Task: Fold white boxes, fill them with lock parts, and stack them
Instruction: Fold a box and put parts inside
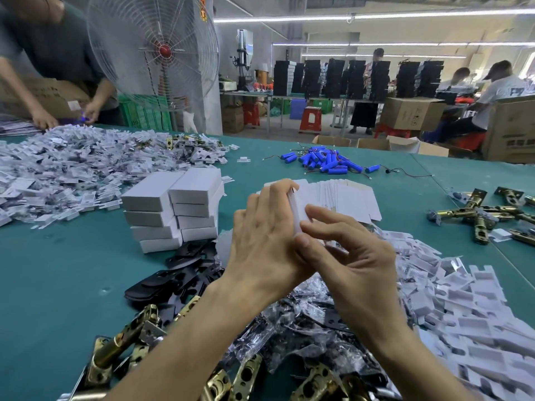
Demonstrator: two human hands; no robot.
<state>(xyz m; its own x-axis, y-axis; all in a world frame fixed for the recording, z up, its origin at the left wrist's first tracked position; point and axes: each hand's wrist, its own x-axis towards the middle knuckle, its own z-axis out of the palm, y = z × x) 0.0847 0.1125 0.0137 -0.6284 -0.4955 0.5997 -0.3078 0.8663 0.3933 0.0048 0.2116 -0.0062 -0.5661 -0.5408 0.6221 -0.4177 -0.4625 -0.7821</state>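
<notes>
Both my hands hold one white box above the green table. My left hand wraps its fingers over the box's top and left side. My right hand pinches the box's near edge with thumb and fingers. Most of the box is hidden between my palms. Behind it lies a fanned pile of flat white box blanks. To the left stand two stacks of folded white boxes. Black plates, brass latches and bagged parts lie under my forearms.
White card inserts are heaped at the right and the far left. Blue batteries lie at the back, more brass latches at the right. Another person works at the far left beside a fan.
</notes>
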